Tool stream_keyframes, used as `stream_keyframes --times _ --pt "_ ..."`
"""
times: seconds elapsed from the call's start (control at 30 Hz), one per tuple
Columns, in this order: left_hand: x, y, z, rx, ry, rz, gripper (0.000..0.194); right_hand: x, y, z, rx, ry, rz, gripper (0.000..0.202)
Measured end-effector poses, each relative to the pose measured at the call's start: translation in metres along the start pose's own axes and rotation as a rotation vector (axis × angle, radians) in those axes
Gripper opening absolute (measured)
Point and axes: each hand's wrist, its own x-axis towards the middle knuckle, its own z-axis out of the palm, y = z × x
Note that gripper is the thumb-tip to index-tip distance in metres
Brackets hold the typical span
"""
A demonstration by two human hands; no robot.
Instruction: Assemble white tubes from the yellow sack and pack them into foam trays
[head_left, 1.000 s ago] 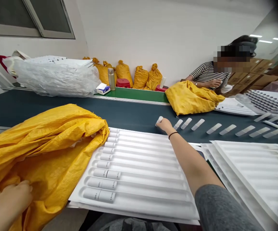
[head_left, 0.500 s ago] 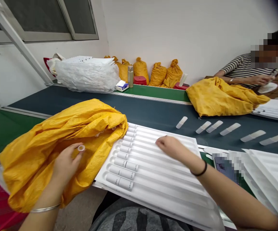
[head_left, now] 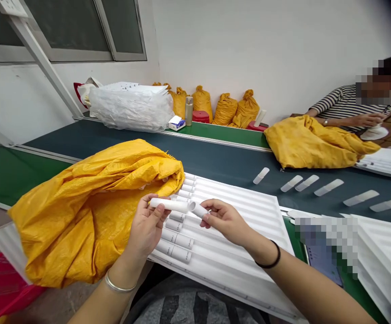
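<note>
Over the white tray, my left hand (head_left: 148, 222) is closed round a white tube (head_left: 170, 204), which lies almost level and points right. Between the fingers and thumb of my right hand (head_left: 224, 220) is a short white cap (head_left: 198, 210), hollow end towards the tube. The cap's rim is right at the tube's end; whether they touch I cannot tell. Below, the grooved white tray (head_left: 236, 265) carries several printed white pieces (head_left: 175, 252) at the left ends of its grooves. A yellow woven sack (head_left: 90, 211) lies with its mouth against the tray's left edge.
Translucent tubes (head_left: 329, 187) lie in a row on the dark belt (head_left: 212, 155). A phone (head_left: 320, 256) and stacked trays (head_left: 381, 252) are at right. Across the belt, a person in stripes (head_left: 340, 101) works beside another yellow sack (head_left: 303, 144). A pink basket (head_left: 2, 288) stands lower left.
My left hand has come out of the sack's mouth, moving right with the tube. My right hand has shifted slightly left and down, and the cap now shows in its fingers.
</note>
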Motion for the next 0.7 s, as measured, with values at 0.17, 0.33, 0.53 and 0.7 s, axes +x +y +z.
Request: stream_keyframes --times 0.17,0.33,0.53,0.7 --pt "-0.008 -0.002 0.005 0.108 -0.105 -0.001 0.037 -0.009 -0.018 -0.018 -0.175 0.097 -0.235 0.028" --pt "-0.013 0.003 0.006 0.453 -0.264 -0.01 0.027 -0.011 -0.026 -0.027 -0.486 0.043 -0.594 0.035" --pt "-0.015 0.015 0.01 0.98 -0.531 0.214 0.03 -0.007 -0.022 -0.03 -0.49 0.047 -0.527 0.028" --pt "-0.016 0.015 0.012 1.09 -0.588 0.662 0.037 -0.011 -0.019 -0.029 -0.316 0.085 -0.216 0.027"
